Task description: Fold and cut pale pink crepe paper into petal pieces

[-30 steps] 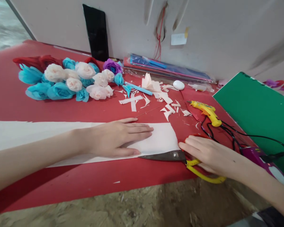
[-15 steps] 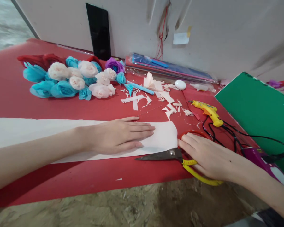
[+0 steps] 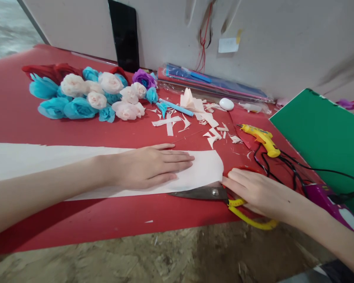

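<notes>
A long strip of white paper (image 3: 206,165) lies across the red tabletop, its right end slightly curved. My left hand (image 3: 153,165) rests flat on the strip, palm down, fingers stretched out and holding nothing. At the strip's lower right corner, my right hand (image 3: 253,188) has its fingers together on the paper edge; the thumb is hidden. Beneath that hand lies a pair of scissors (image 3: 199,193) with dark blades, pointing left. A yellow handle loop shows below the hand and a red one behind it. The paper edge overlaps part of the blades.
Blue, white and purple paper flowers (image 3: 97,98) lie at the back left. Pale paper scraps (image 3: 194,108), a blue pen (image 3: 179,108) and a white egg-shaped object (image 3: 226,104) sit behind the strip. A yellow glue gun (image 3: 262,137) with black cords and a green board (image 3: 321,137) are at right.
The view has shifted slightly. The paper's lower edge now covers a little more of the scissor blades. Both hands keep nearly the same position.
</notes>
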